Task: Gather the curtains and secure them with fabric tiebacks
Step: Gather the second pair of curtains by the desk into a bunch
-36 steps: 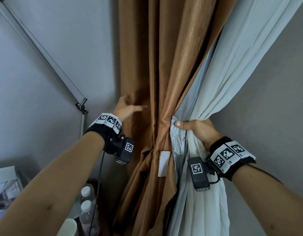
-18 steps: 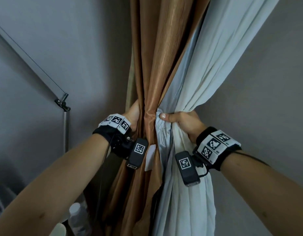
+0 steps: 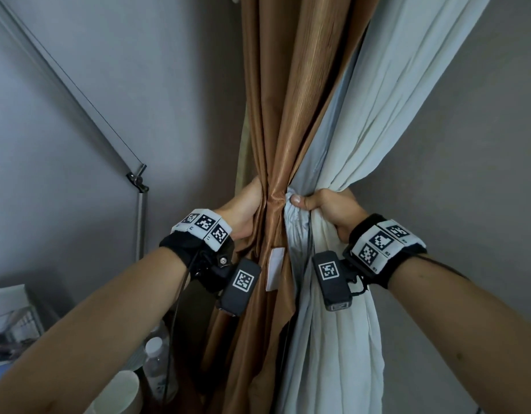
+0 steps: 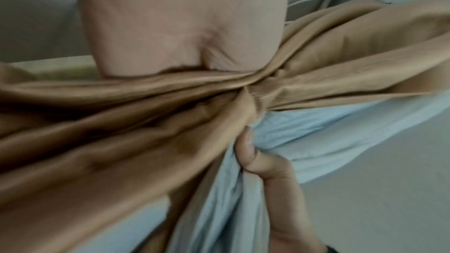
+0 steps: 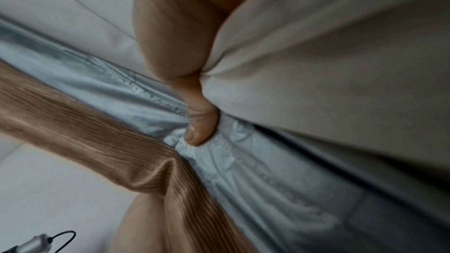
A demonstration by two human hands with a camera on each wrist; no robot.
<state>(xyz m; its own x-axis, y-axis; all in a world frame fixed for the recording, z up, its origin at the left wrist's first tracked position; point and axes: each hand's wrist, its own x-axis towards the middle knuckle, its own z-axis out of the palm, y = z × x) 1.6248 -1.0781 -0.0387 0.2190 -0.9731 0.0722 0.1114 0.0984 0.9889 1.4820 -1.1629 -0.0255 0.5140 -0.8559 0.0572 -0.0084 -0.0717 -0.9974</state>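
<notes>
Gathering under way: brown curtain (image 3: 276, 121) is clutched by left hand (image 3: 243, 210), pale curtain (image 3: 359, 162) by right hand (image 3: 327, 209). No tieback is seen, perhaps hidden; one must be fetched next.

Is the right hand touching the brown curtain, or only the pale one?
Cannot tell for the brown curtain. In the head view, the right hand grips the pale curtain, its thumb near the brown folds, but no view shows contact or a gap plainly.

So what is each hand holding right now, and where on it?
Left hand grips the brown curtain at its gathered waist; right hand grips the pale curtain at the same height.
</notes>
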